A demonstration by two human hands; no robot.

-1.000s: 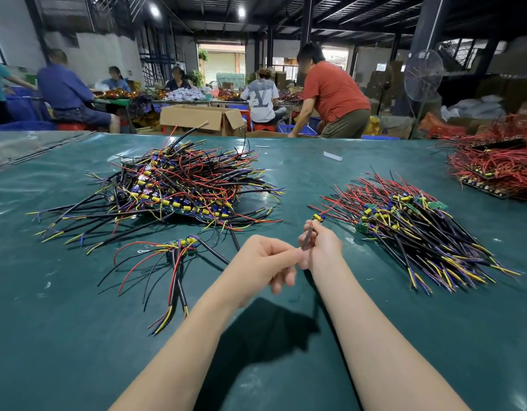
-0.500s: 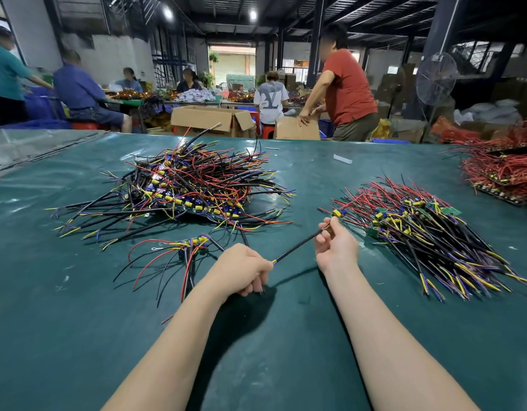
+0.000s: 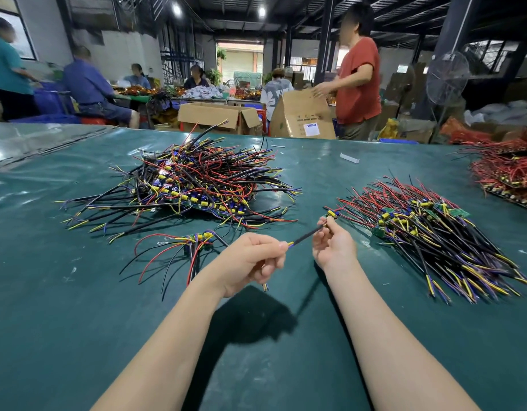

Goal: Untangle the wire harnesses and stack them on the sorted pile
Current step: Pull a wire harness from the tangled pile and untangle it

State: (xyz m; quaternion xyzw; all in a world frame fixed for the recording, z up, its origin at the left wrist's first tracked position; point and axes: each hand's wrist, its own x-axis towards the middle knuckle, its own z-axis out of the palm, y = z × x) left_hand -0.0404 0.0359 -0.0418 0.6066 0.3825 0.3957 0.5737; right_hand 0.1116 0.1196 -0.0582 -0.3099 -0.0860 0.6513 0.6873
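One wire harness (image 3: 305, 235), a black sheathed cable with yellow and blue cores, stretches between my hands above the green table (image 3: 78, 321). My left hand (image 3: 253, 262) pinches its near end and my right hand (image 3: 333, 247) pinches it close to its yellow connector. The tangled pile (image 3: 197, 185) of black, red and yellow harnesses lies at the centre left. A small loose cluster of harnesses (image 3: 191, 247) sits just left of my left hand. The sorted pile (image 3: 428, 232), with wires lying parallel, is to the right of my right hand.
A heap of red wires (image 3: 505, 170) lies at the far right edge. A small white piece (image 3: 349, 157) rests on the table beyond the piles. Past the far edge stand cardboard boxes (image 3: 217, 117), a person in a red shirt (image 3: 357, 81), seated workers and a fan (image 3: 447, 78).
My hands have drawn apart, so the harness now shows stretched between them. The person in red has straightened up and holds a cardboard box.
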